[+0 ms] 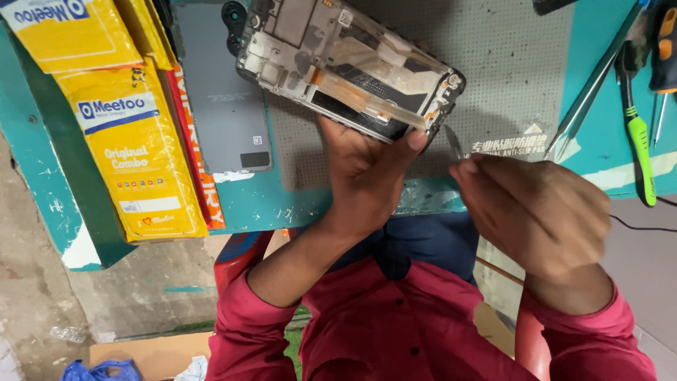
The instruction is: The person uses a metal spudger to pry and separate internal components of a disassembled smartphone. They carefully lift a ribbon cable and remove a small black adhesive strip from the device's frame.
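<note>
Right hand (536, 212) pinches thin metal pry blade (453, 143) beside opened black smartphone frame (345, 63), gripped by left hand (367, 169); prying stage, next needing careful edge insertion.

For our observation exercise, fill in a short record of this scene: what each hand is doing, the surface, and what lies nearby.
left hand: grips the opened phone, tilted on the mat
right hand: pinches a thin tool by the phone's lower corner
surface: grey mat on a teal bench
left of phone: grey back cover, yellow packets
right: tweezers, screwdrivers
</note>
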